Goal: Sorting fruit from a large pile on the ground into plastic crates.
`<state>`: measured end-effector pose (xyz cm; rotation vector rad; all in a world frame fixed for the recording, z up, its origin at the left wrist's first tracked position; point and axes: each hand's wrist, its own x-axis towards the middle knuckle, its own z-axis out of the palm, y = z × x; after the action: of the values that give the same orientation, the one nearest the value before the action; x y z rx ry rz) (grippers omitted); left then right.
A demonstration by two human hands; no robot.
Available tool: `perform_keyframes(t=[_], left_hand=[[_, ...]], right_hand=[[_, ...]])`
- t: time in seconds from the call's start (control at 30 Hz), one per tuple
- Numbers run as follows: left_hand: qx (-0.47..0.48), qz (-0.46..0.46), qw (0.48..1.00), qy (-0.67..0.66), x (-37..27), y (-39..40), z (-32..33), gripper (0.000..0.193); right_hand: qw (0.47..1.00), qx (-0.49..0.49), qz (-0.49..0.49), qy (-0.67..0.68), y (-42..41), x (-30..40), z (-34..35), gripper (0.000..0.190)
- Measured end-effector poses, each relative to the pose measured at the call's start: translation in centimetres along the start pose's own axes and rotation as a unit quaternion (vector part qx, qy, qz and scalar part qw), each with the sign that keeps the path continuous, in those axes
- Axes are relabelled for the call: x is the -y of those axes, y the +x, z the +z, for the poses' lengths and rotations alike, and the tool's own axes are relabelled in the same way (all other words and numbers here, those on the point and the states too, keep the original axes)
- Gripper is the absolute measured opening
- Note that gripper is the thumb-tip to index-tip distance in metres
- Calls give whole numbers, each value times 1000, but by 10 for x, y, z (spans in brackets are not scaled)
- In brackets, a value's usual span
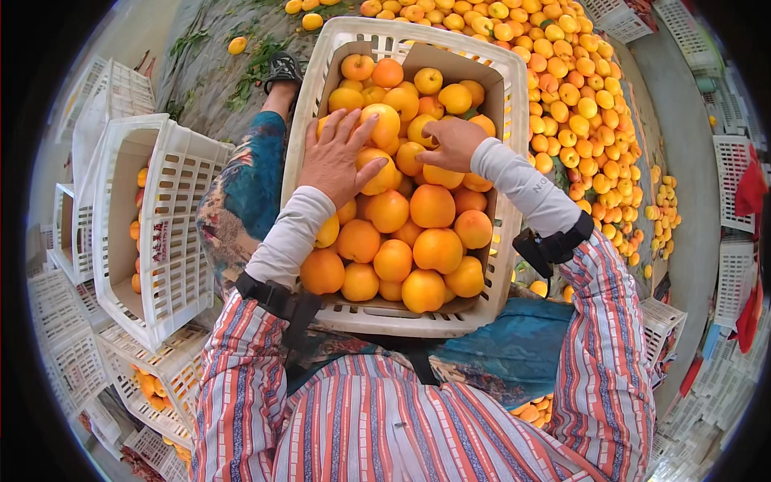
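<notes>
A white plastic crate (415, 328) lined with brown cardboard (452, 63) sits in front of me on my lap. Yellow-orange peaches (432, 206) fill it in a heaped layer. My left hand (340, 153) lies palm down over the fruit on the left side, fingers spread, with a large peach (382, 125) by the index finger and another (376, 172) beside the thumb. Opposite it, my right hand (456, 144) reaches in from the right, fingers bent, touching a peach (420, 131). Whether it grips that fruit is hidden by the fingers.
A large heap of peaches (581, 108) covers the ground sheet at the right and far side. On the left stands a tilted white crate (187, 175) holding some fruit, with more crates (72, 355) around it. Leaves (253, 75) litter the grey sheet (205, 120).
</notes>
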<state>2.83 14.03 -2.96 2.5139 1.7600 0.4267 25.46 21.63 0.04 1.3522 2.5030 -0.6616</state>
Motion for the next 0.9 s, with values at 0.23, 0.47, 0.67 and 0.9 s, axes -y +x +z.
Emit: perform_keyframes(t=[0.23, 0.47, 0.67, 0.9], left_hand=[[-6, -2, 1000, 0, 0, 0, 2, 63], [-22, -3, 1000, -9, 0, 1, 6, 63], [-14, 1, 1000, 12, 0, -1, 4, 64], [-12, 0, 1000, 7, -1, -1, 1, 63]], right_hand=[[981, 57, 72, -168, 18, 38, 18, 40], [977, 21, 68, -200, 21, 42, 31, 39], [987, -15, 62, -150, 12, 36, 33, 37], [993, -40, 79, -80, 6, 33, 30, 51]])
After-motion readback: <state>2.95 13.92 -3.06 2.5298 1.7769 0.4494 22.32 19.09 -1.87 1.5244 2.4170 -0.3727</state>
